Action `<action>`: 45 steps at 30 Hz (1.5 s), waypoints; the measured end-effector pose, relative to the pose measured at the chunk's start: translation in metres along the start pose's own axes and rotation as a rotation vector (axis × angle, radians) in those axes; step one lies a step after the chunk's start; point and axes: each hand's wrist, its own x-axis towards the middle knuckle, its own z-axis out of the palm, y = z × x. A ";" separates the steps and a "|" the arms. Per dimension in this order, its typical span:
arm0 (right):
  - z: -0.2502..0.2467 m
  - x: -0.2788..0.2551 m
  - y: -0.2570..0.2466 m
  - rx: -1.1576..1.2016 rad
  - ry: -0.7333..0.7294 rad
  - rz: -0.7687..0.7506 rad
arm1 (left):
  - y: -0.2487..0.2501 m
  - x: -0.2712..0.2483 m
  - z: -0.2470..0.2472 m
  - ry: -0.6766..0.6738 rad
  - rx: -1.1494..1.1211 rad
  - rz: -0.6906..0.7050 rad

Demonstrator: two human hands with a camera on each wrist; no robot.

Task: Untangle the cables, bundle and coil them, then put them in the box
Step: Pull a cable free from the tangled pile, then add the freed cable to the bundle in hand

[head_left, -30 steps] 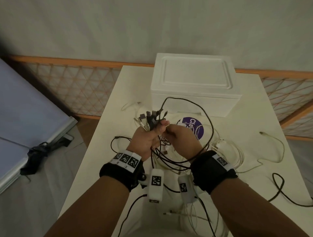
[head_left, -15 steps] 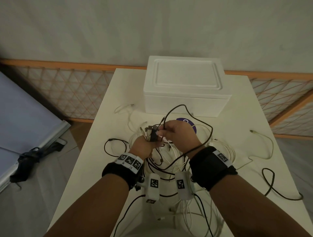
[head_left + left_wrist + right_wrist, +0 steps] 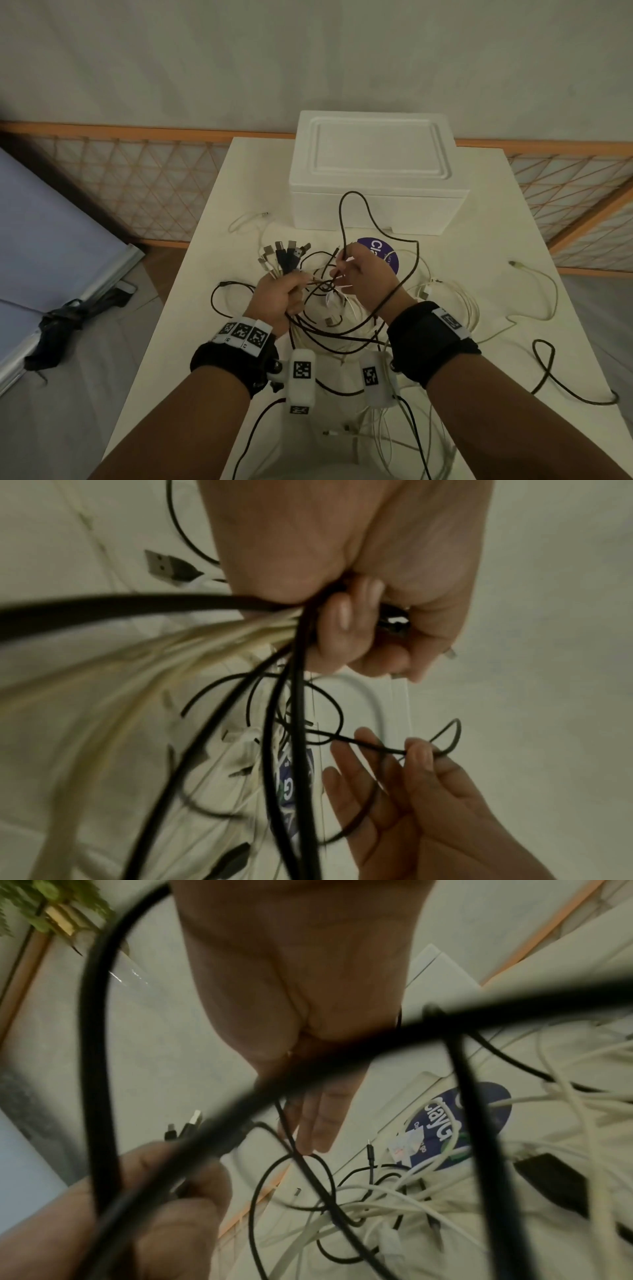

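My left hand [image 3: 279, 296] [image 3: 346, 593] grips a bunch of black and white cables [image 3: 178, 634] just below their plugs [image 3: 282, 257], which fan out above the fist. My right hand [image 3: 364, 277] [image 3: 416, 753] pinches a thin black cable [image 3: 342, 219] [image 3: 369, 746] between thumb and fingertip, close beside the left hand. That cable rises in a tall loop in front of the white foam box [image 3: 376, 174], whose lid is on. More tangled cables [image 3: 342, 329] hang below both hands onto the white table [image 3: 212, 246].
A purple round sticker [image 3: 385, 253] lies on the table before the box. Loose white cable [image 3: 534, 291] and a black cable [image 3: 548, 373] trail to the right. A wooden lattice rail [image 3: 137, 178] runs behind the table. A blue-grey board [image 3: 44, 246] lies on the floor at left.
The hands have drawn slightly apart; the right hand now pulls one black cable up into a taller loop. The plugs fan out more clearly above the left fist.
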 end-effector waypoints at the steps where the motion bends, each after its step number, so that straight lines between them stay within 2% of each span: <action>1: 0.000 0.000 -0.002 0.001 0.007 -0.004 | 0.000 -0.003 0.003 -0.052 -0.019 0.004; 4: 0.000 0.002 -0.003 -0.096 0.052 -0.062 | -0.005 -0.003 0.012 -0.136 0.031 -0.002; 8: -0.002 0.004 0.001 -0.176 0.067 -0.118 | -0.012 0.006 0.015 -0.064 0.158 -0.004; 11: -0.002 0.006 0.001 -0.153 0.094 -0.195 | -0.018 0.014 0.014 -0.024 0.319 -0.037; 14: -0.002 0.008 -0.001 -0.111 0.116 -0.267 | -0.020 0.019 0.014 0.010 0.435 -0.009; 17: 0.002 0.011 0.006 -0.011 0.129 -0.153 | -0.015 0.021 0.016 0.033 0.370 0.089; 20: 0.011 0.019 0.017 0.073 0.132 -0.070 | -0.010 0.018 0.019 -0.003 0.400 0.198; 24: 0.018 0.022 0.016 0.175 0.007 0.007 | -0.007 0.021 0.013 0.059 0.240 0.055; 28: 0.024 0.023 0.023 -0.218 -0.117 -0.108 | 0.007 0.015 0.023 -0.031 0.135 0.022; 30: 0.021 0.024 0.013 -0.255 -0.082 -0.111 | 0.006 0.016 0.022 -0.070 0.125 0.002; 31: 0.017 0.023 0.002 -0.144 -0.011 -0.091 | 0.001 0.017 0.018 -0.098 0.148 -0.015; 33: 0.004 0.018 -0.026 0.230 0.136 -0.053 | -0.010 0.018 0.011 -0.120 0.396 -0.043; 34: -0.006 0.012 -0.043 0.351 0.197 -0.099 | -0.015 0.020 0.007 -0.111 0.589 -0.043; 36: -0.032 -0.003 -0.073 0.385 0.320 -0.265 | -0.022 0.021 0.000 -0.062 0.866 -0.046; 38: -0.064 -0.020 -0.091 0.224 0.421 -0.398 | -0.022 0.019 -0.008 0.054 0.886 -0.073; 40: -0.094 -0.026 -0.084 -0.252 0.421 -0.422 | -0.018 0.018 -0.014 0.156 0.642 -0.074; 42: -0.118 -0.028 -0.050 -0.783 0.280 -0.233 | -0.012 0.014 -0.015 0.219 0.379 -0.008; 45: -0.129 -0.046 0.008 -1.234 0.012 0.099 | 0.000 0.001 -0.011 0.296 0.265 0.091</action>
